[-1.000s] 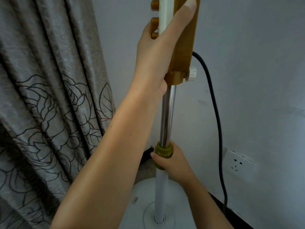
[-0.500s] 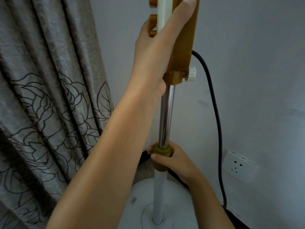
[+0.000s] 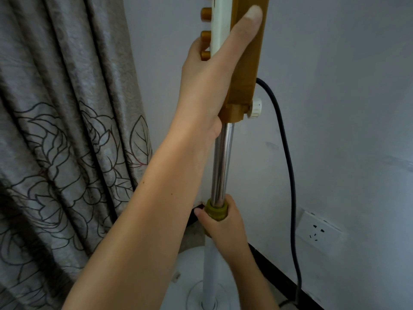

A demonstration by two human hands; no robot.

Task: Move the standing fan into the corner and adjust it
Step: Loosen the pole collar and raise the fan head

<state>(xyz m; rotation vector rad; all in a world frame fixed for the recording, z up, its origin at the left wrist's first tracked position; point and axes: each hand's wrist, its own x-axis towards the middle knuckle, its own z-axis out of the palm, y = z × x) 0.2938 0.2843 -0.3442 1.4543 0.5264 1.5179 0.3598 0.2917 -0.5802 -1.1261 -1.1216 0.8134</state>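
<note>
The standing fan stands close to the wall corner; only its stem shows. My left hand (image 3: pixel 205 86) is wrapped around the golden-brown control housing (image 3: pixel 245 63), thumb laid across its front beside the round buttons (image 3: pixel 205 34). A chrome inner pole (image 3: pixel 220 164) runs down from the housing into a golden height collar (image 3: pixel 215 211). My right hand (image 3: pixel 225 231) is closed around that collar and the top of the white lower tube (image 3: pixel 210 276). The round white base (image 3: pixel 192 271) lies on the floor below. The fan head is out of view above.
A grey flower-patterned curtain (image 3: pixel 67 130) hangs at the left, close to the fan. The black power cord (image 3: pixel 288 164) loops from the housing down along the white wall, past a wall socket (image 3: pixel 319 231). A white knob (image 3: pixel 254 107) sticks out under the housing. Black skirting (image 3: pixel 279 274) runs along the floor.
My right hand has shifted its grip around the collar, fingers now wrapping it more fully. My left hand keeps its hold on the housing. The fan sits slightly lower in view.
</note>
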